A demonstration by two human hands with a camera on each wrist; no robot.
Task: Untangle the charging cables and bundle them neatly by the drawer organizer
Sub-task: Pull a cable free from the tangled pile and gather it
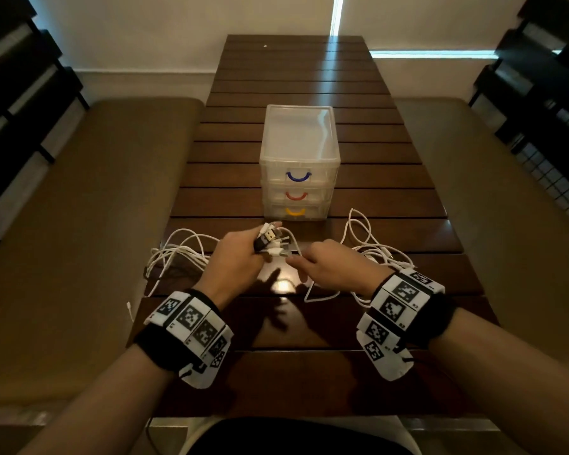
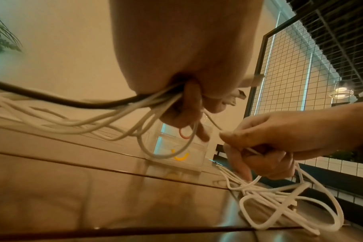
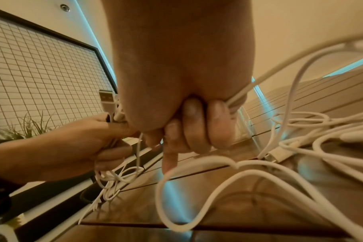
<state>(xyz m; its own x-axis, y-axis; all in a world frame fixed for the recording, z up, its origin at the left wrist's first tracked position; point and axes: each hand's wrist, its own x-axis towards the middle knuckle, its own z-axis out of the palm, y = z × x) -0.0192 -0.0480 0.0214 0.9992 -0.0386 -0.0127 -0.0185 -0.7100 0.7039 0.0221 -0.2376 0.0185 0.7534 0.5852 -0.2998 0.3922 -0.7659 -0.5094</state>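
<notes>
A clear three-drawer organizer (image 1: 299,149) with blue, red and yellow handles stands mid-table. Just in front of it my left hand (image 1: 243,254) grips a bunch of cable ends (image 1: 273,241), white plugs plus one black cable; their cords (image 2: 106,114) trail off to the left. My right hand (image 1: 322,264) pinches one thin white cable (image 2: 212,123) that runs to the bunch, with other fingers curled round more cord (image 3: 234,101). Loose white cables lie in a heap on the left (image 1: 174,254) and on the right (image 1: 375,251).
The slatted wooden table (image 1: 303,77) stretches away behind the organizer. Padded benches (image 1: 89,205) flank it on both sides. A cable end (image 1: 129,308) hangs over the left table edge. Wire-grid panels (image 2: 290,65) stand beyond the right bench.
</notes>
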